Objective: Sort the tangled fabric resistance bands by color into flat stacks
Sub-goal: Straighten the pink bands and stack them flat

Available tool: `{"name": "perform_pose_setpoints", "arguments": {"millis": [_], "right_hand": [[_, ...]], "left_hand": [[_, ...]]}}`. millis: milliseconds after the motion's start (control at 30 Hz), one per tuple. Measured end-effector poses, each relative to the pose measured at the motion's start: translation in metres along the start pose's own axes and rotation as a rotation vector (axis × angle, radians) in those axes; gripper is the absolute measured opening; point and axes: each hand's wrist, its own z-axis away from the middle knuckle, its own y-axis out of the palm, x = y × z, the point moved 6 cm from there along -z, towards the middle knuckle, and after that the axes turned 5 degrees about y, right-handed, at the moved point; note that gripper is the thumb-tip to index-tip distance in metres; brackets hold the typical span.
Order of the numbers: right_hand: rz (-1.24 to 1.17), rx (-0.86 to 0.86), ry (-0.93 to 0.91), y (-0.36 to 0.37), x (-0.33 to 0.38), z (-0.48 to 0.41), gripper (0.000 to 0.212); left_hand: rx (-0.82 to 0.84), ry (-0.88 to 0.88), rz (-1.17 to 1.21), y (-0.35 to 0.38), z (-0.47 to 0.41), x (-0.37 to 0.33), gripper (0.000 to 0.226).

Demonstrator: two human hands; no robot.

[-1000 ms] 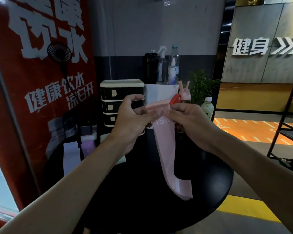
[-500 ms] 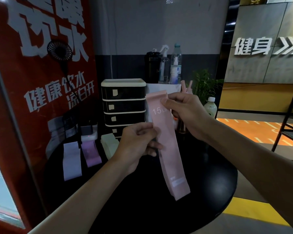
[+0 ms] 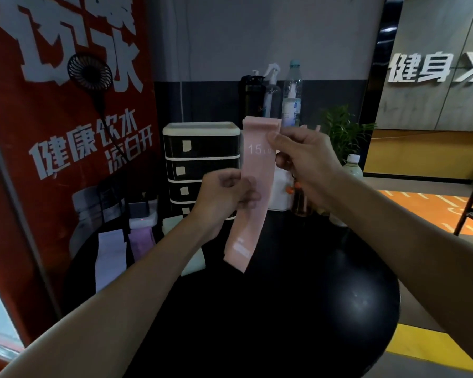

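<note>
A pink fabric band marked "15" hangs upright in the air above the round black table. My right hand pinches its upper end by the right edge. My left hand pinches its middle from the left. On the table's far left lie a white band and a lilac band, flat and side by side. A pale green band lies beyond my left forearm, mostly hidden by it.
A black drawer unit with cream trim stands at the table's back. A white box, bottles and a potted plant stand behind it. A red banner with a small fan closes the left side.
Both hands lifted the pink band higher and pulled it straight. My left hand slid from the band's top down to its middle. The band's lower end swung left and off the table.
</note>
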Motion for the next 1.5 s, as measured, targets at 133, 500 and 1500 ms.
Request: {"name": "perform_pose_setpoints", "arguments": {"millis": [133,500,1500], "right_hand": [[0.019,0.051,-0.01,0.0,-0.006,0.008,0.025],[0.039,0.086,0.333,-0.016,-0.086,0.1,0.02],[0.286,-0.104,0.469,-0.008,-0.207,0.104,0.012]], "left_hand": [[0.034,0.003,-0.006,-0.001,0.013,0.006,0.016],[0.181,-0.339,-0.033,0.009,0.128,0.071,0.016],[0.111,-0.113,-0.379,-0.008,0.099,0.143,0.023]]}}
